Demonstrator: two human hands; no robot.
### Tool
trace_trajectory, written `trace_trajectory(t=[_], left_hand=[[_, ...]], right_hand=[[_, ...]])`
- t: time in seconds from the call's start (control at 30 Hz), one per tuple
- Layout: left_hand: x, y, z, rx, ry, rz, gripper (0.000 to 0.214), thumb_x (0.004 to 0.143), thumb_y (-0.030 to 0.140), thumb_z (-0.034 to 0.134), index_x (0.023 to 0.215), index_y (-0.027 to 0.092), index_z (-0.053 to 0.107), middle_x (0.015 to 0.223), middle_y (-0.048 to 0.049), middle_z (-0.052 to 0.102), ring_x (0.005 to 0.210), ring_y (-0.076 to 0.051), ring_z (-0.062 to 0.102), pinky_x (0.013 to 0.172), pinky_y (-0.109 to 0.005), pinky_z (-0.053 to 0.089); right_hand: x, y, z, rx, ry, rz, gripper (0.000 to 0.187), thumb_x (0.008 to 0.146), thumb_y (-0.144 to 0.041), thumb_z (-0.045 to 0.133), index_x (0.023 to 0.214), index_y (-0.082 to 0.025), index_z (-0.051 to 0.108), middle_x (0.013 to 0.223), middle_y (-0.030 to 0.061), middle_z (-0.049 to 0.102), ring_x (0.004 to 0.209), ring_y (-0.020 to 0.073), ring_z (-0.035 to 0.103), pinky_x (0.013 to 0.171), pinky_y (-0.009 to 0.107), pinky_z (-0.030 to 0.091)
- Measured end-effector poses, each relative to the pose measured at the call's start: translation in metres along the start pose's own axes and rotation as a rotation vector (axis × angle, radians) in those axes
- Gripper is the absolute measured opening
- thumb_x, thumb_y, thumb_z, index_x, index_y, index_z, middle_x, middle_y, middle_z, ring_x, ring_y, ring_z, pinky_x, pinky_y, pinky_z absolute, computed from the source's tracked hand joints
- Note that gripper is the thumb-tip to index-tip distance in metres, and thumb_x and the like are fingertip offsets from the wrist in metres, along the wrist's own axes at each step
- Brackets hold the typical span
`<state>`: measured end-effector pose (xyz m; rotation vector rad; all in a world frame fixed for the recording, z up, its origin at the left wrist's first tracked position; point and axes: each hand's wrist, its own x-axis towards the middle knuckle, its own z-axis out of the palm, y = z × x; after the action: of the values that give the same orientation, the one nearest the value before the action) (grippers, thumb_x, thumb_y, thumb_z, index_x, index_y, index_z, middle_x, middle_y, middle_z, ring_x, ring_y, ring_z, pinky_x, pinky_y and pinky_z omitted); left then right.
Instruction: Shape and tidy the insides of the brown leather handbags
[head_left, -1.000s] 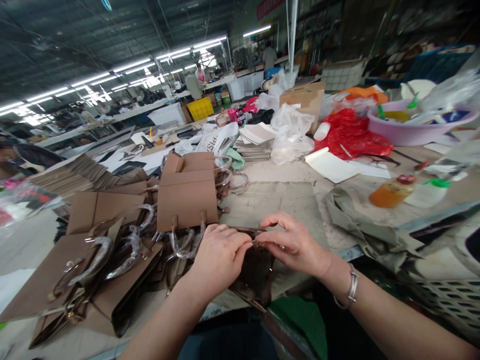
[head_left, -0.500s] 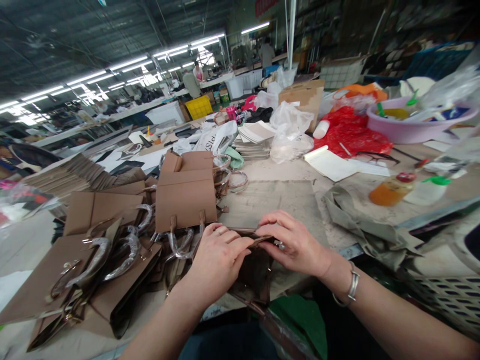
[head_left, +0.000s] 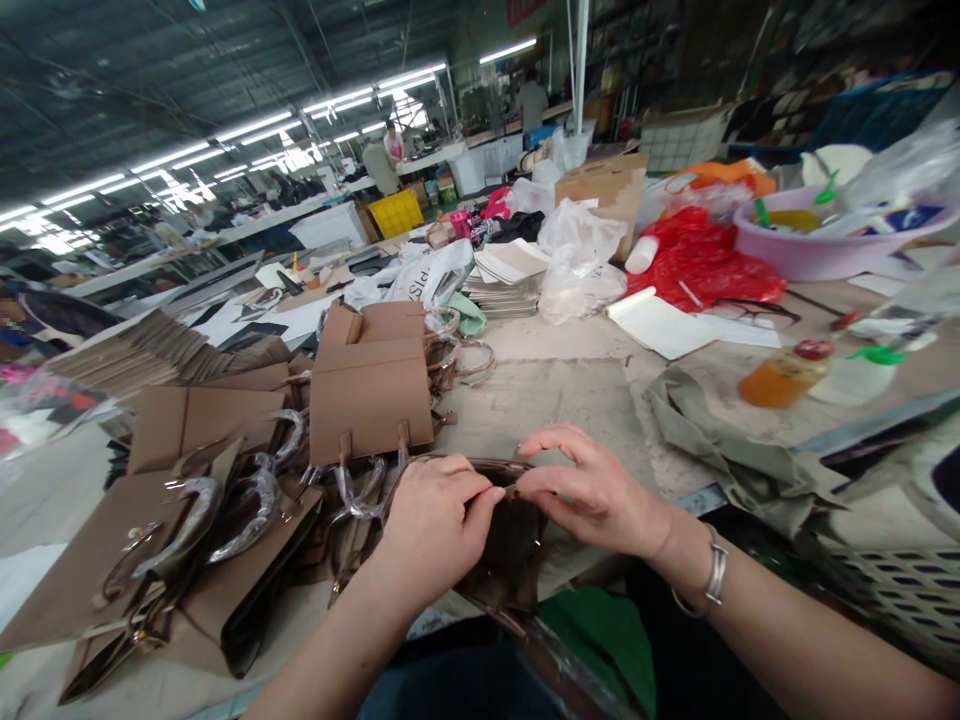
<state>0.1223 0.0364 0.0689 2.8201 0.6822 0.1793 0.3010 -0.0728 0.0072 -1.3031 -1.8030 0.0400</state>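
Note:
At the near edge of the worktable (head_left: 562, 400), both my hands pinch the top rim of a dark brown leather bag piece (head_left: 510, 560). My left hand (head_left: 439, 525) grips the rim from the left, fingers curled. From the right, my right hand (head_left: 589, 490) holds the same rim, its fingertips meeting those of the left; a metal bracelet (head_left: 709, 585) sits on its wrist. The piece hangs partly over the table edge, and my hands hide most of its top.
Several tan bag panels (head_left: 371, 400) with plastic-wrapped handles lie in a pile to the left. An orange bottle (head_left: 784, 375), a pink basin (head_left: 832, 245), red plastic (head_left: 697, 270), white bags and a cardboard box (head_left: 607, 195) crowd the right and back. Other people stand at far tables.
My hands have shifted slightly along the rim of the dark piece and my fingertips have drawn closer together. The view has dropped a little.

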Motion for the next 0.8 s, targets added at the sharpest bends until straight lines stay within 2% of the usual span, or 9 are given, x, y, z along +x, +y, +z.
trace_trajectory(t=[0.17, 0.33, 0.47, 0.6, 0.8], left_hand=[[0.002, 0.0057, -0.0024, -0.09, -0.061, -0.082, 0.029, 0.087, 0.023, 0.05, 0.062, 0.018, 0.063, 0.073, -0.0007, 0.061, 0.067, -0.012, 0.057, 0.064, -0.025, 0.039], [0.0021, 0.0069, -0.0006, -0.034, -0.081, -0.148, 0.028, 0.086, 0.022, 0.049, 0.062, 0.018, 0.062, 0.072, -0.0005, 0.061, 0.067, -0.013, 0.057, 0.064, -0.026, 0.038], [0.0001, 0.0071, 0.0002, -0.015, -0.083, -0.164, 0.025, 0.086, 0.022, 0.049, 0.066, 0.019, 0.064, 0.073, -0.0013, 0.061, 0.069, -0.015, 0.058, 0.065, -0.027, 0.039], [-0.0014, 0.0077, -0.0024, -0.072, -0.065, -0.162, 0.024, 0.087, 0.025, 0.049, 0.07, 0.02, 0.066, 0.075, -0.0011, 0.062, 0.069, -0.014, 0.058, 0.065, -0.027, 0.04], [0.0002, 0.0052, -0.0036, -0.102, -0.1, -0.135, 0.027, 0.086, 0.022, 0.05, 0.064, 0.019, 0.065, 0.072, -0.0011, 0.062, 0.067, -0.013, 0.057, 0.064, -0.026, 0.04]], right_hand=[[0.0003, 0.0008, -0.0001, 0.014, 0.018, -0.009, 0.026, 0.081, -0.01, 0.057, 0.104, -0.023, 0.061, 0.112, 0.008, 0.051, 0.101, 0.0197, 0.051, 0.085, 0.036, 0.047], [0.0037, -0.0011, 0.0007, 0.003, -0.001, -0.031, 0.03, 0.08, -0.007, 0.056, 0.104, -0.024, 0.062, 0.114, 0.0077, 0.05, 0.104, 0.0199, 0.05, 0.086, 0.037, 0.047], [0.0058, -0.003, -0.0004, -0.014, -0.03, -0.064, 0.028, 0.079, -0.008, 0.057, 0.102, -0.024, 0.064, 0.114, 0.0077, 0.05, 0.106, 0.0206, 0.05, 0.088, 0.038, 0.046], [0.006, -0.0045, -0.0016, -0.016, -0.046, -0.027, 0.028, 0.08, -0.009, 0.057, 0.103, -0.024, 0.064, 0.113, 0.0081, 0.051, 0.106, 0.0205, 0.05, 0.089, 0.038, 0.046], [0.0042, -0.0035, 0.0007, -0.014, -0.055, -0.026, 0.029, 0.079, -0.008, 0.057, 0.102, -0.024, 0.064, 0.115, 0.0077, 0.05, 0.107, 0.02, 0.05, 0.09, 0.037, 0.046]])
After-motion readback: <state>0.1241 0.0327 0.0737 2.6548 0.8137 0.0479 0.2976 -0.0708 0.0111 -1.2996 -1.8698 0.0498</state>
